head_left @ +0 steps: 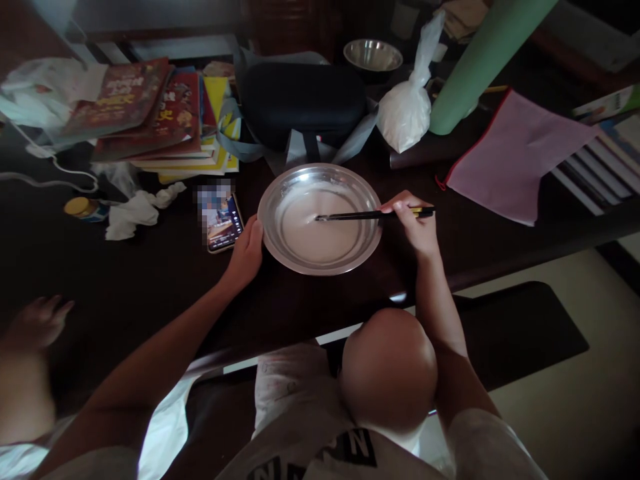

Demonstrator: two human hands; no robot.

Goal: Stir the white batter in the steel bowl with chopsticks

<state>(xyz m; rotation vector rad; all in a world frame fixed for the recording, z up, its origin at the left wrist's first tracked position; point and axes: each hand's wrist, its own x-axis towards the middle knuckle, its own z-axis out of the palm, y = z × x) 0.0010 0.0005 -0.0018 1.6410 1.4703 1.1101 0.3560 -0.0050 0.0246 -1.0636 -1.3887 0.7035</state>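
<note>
Right hand (413, 227) pinching chopsticks (370, 215) in a metal dish (320, 260) of white liquid, left hand (246, 253) spread against its rim, phone (225, 223) just beside, books (165, 120) behind, phone screen partly blurred.

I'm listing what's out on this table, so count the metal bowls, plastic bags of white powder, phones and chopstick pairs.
Metal bowls: 2, the big bowl and the small bowl
Powder bag: 1
Phone: 1
Chopsticks, in the right hand: 1 pair
Total: 5
</note>
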